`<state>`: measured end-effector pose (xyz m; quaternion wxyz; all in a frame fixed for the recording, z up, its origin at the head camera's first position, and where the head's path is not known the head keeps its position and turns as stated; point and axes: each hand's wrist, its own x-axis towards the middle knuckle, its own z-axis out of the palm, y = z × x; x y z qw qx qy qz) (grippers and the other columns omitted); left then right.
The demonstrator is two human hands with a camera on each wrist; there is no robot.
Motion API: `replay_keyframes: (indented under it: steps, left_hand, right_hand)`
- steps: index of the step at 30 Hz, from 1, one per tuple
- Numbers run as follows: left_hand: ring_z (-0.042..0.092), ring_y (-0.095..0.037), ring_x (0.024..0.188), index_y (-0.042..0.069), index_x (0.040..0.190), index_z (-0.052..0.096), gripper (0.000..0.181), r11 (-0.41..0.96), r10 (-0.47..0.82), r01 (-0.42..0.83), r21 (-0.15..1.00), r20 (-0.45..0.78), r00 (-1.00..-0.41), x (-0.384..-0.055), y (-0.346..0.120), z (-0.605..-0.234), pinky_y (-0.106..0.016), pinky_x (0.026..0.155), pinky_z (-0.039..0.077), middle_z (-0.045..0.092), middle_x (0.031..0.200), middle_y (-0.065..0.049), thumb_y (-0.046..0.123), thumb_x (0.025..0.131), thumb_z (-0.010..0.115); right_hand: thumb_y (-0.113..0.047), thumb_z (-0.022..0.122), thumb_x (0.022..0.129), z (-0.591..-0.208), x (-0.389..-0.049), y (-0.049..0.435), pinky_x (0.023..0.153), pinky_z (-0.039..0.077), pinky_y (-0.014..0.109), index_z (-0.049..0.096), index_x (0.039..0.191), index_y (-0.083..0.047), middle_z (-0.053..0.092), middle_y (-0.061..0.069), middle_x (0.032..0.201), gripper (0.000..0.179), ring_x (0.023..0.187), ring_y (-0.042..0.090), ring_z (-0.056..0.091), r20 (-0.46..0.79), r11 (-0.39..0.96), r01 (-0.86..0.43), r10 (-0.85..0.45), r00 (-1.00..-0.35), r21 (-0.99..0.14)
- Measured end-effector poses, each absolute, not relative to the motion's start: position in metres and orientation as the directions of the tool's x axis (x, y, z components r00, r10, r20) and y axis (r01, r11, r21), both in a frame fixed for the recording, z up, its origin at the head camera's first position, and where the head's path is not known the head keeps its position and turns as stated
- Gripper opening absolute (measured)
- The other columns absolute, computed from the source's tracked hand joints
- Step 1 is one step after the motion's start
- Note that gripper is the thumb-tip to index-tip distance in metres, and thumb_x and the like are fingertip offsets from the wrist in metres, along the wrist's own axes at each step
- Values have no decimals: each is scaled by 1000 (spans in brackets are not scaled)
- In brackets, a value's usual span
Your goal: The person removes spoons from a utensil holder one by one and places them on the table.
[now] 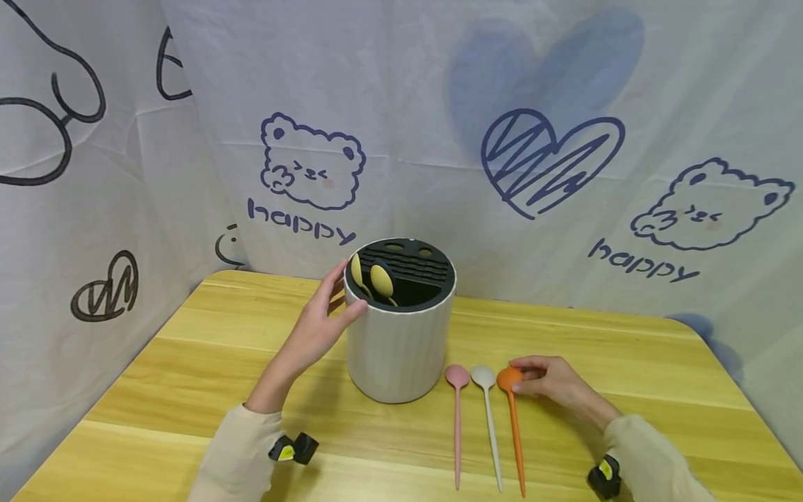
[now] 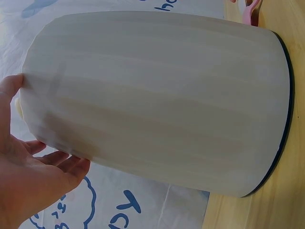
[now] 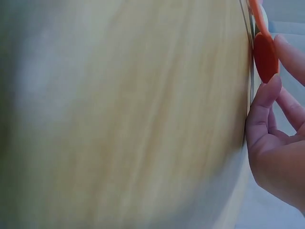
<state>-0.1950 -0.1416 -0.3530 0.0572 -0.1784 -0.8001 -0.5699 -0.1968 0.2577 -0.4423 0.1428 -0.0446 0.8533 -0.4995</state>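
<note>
While the right hand (image 1: 555,381) pinches an orange spoon (image 1: 515,422) bowl-end, left hand (image 1: 318,326) spread against canister (image 1: 399,352)

A wooden table (image 1: 207,369) with yellow, streaked grain and rounded far corners is shown. A ribbed, off-white cylindrical container (image 1: 399,355) is stood upright on the tabletop, its base ringed by a dark band. To its right, 3 long-handled spoons are set out in a row, apart from each other: a pink spoon (image 1: 457,377) nearest the container, a white spoon (image 1: 484,377) in the middle and an orange spoon (image 1: 507,378) outermost. All 3 bowls are pointed toward the far edge. Whether the orange bowl is slightly raised cannot be determined.
</note>
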Motion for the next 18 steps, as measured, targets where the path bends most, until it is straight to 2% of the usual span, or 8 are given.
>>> replay_keyframes:
  steps: [12, 18]
  left_hand:
    - [26, -31, 141, 10, 155, 18, 72, 285, 216, 346, 894, 292, -932, -194, -141, -352, -47, 113, 26, 21, 158, -14, 27, 97, 57]
    - [25, -31, 142, 10, 155, 18, 72, 283, 216, 342, 896, 288, -933, -194, -141, -352, -47, 113, 26, 21, 158, -13, 28, 97, 57]
  right_hand:
    - [-2, 79, 76, -441, -197, 258, 58, 49, 24, 56, 126, 11, 62, 11, 105, 57, 85, 19, 54, -169, 443, 46, -243, -955, -895]
    - [-3, 74, 82, -440, -195, 258, 58, 49, 25, 52, 129, 12, 61, 14, 109, 54, 83, 18, 54, -172, 428, 54, -243, -955, -902]
